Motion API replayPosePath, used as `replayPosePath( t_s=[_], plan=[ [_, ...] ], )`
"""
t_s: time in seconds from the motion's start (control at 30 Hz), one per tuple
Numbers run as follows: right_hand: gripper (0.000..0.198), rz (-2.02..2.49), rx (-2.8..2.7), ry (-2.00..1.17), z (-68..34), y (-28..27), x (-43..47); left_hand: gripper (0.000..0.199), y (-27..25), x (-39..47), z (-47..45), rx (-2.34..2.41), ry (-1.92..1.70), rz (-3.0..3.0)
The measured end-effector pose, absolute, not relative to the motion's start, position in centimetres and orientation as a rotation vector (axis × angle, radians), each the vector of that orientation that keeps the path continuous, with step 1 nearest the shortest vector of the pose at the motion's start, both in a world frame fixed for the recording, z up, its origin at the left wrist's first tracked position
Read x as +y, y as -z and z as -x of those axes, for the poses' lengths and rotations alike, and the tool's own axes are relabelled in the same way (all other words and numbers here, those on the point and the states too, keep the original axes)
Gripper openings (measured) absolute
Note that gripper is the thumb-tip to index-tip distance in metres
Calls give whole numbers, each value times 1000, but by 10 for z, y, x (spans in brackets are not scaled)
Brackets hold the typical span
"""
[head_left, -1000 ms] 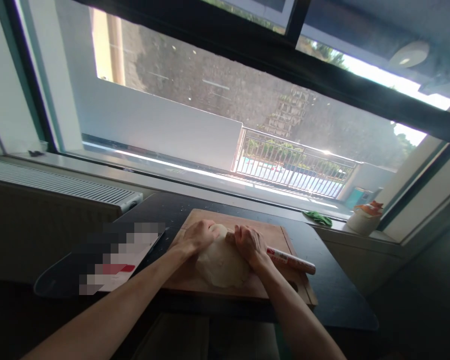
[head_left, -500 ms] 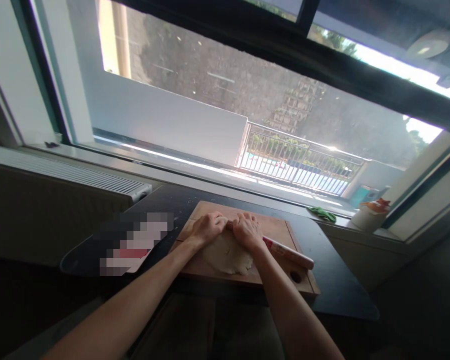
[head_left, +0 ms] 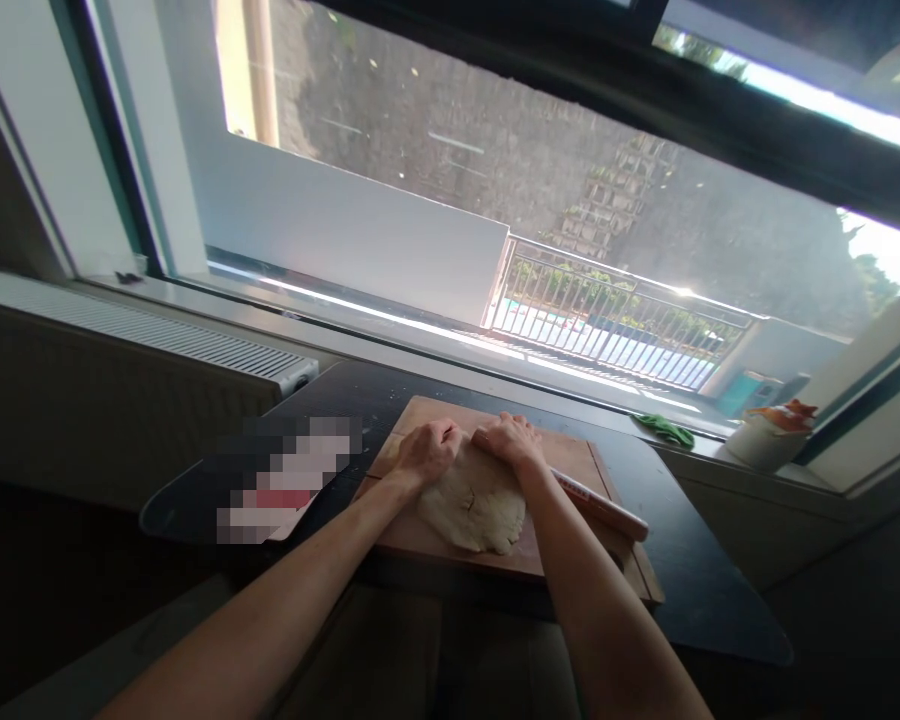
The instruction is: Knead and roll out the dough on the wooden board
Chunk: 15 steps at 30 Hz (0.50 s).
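A flattened piece of pale dough (head_left: pixel 471 505) with a cracked surface and an uneven edge lies on a wooden cutting board (head_left: pixel 412 415). At the dough's far left edge is my left hand (head_left: pixel 429 450), its fingers curled closed. Whether dough is pinched inside them is hidden. My right hand (head_left: pixel 511 438) is wrapped over a wooden rolling pin (head_left: pixel 607 512) at the dough's far right edge. The pin lies slantwise across the board, its near right end sticking out past my forearm.
The board rests on a dark table (head_left: pixel 690 560). To the left lies a blurred-out pink and white item (head_left: pixel 289 490). A green cloth (head_left: pixel 667 430) and a white pot (head_left: pixel 765 445) are on the windowsill. A radiator (head_left: pixel 255 365) stands left of the table.
My left hand has curled tighter at the dough's edge. My right hand still rests over the rolling pin. The whole view has shifted slightly, so everything appears further right.
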State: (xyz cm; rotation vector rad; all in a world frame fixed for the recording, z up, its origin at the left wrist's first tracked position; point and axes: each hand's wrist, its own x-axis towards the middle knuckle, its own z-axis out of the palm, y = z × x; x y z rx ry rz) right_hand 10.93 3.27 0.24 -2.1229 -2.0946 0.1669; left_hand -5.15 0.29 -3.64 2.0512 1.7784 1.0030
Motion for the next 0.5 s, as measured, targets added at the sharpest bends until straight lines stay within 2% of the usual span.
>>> replayPosePath(
  t_s=[0.13, 0.27, 0.5],
  plan=[
    [44, 2048, -2049, -130, -100, 1, -1, 29, 30, 1, 51, 1771, -982, -2059],
    [43, 2001, -2021, -81, -90, 2, -22, 28, 27, 0, 49, 1773, -970, -2068],
    [42, 2131, -1935, -106, -105, 2, 30, 31, 30, 1, 50, 1787, -988, -2062]
  ],
)
